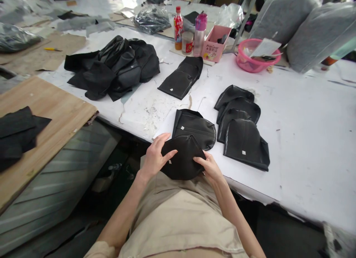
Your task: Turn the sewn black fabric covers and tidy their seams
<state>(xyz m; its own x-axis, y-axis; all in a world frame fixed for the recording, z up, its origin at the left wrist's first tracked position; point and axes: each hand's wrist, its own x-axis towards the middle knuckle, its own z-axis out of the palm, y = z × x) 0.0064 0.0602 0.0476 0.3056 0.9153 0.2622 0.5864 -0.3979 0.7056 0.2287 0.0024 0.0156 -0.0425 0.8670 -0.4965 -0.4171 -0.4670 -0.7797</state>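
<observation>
While right hand (212, 168) pinches black piece (184, 157), fingers half-hidden, left hand (153, 158) touching.

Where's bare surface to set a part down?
Biggest: the white table, right of the overlapping black pieces and nearer than the pink basket, just specks there. Smaller: the wooden board, right of its dark pieces. Crowded: around the red-capped bottle and pink box, and at the right hand, holding a black piece.
</observation>
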